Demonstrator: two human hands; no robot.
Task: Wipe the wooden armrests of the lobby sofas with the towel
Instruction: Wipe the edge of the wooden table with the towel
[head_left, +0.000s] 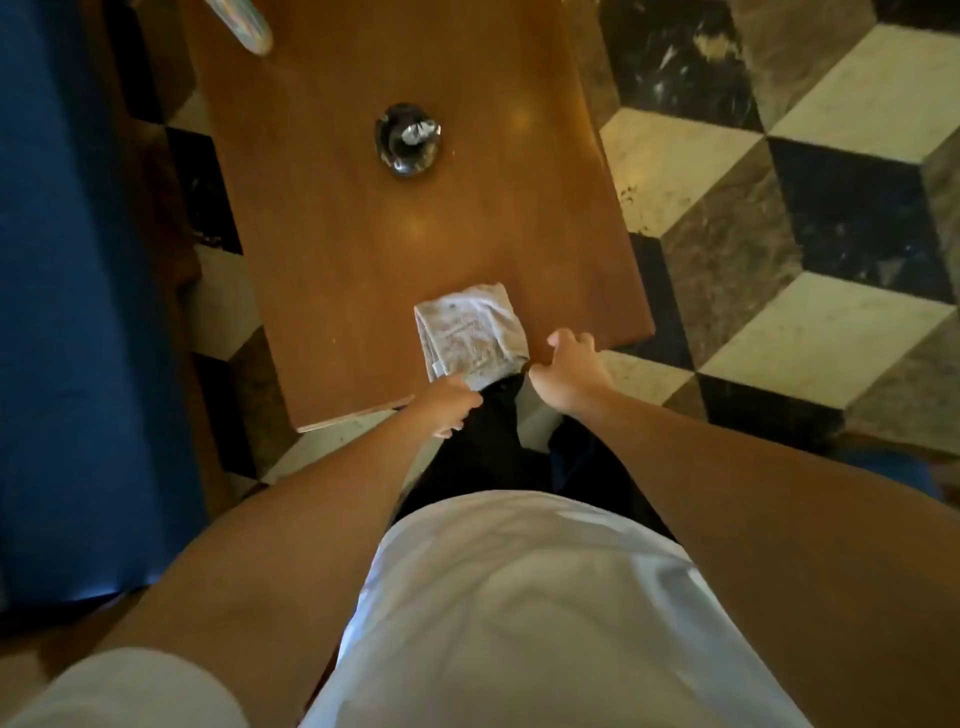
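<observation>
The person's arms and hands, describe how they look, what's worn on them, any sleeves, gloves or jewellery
Both arms are bare from the short white sleeves down. The left hand and right hand wear no gloves, and no watch, bracelet or ring is visible, though the picture is soft. One white sleeve shows at the lower left; the shirt is white too.

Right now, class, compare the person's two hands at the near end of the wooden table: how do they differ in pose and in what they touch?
1. The left hand pinches the near edge of the folded towel; the right hand holds nothing.
2. The left hand's fingers are closed together; the right hand's fingers are spread.
3. The left hand is at the towel's near-left corner; the right hand is beside the towel's right edge.

Both hover at the near edge of the table.
</observation>
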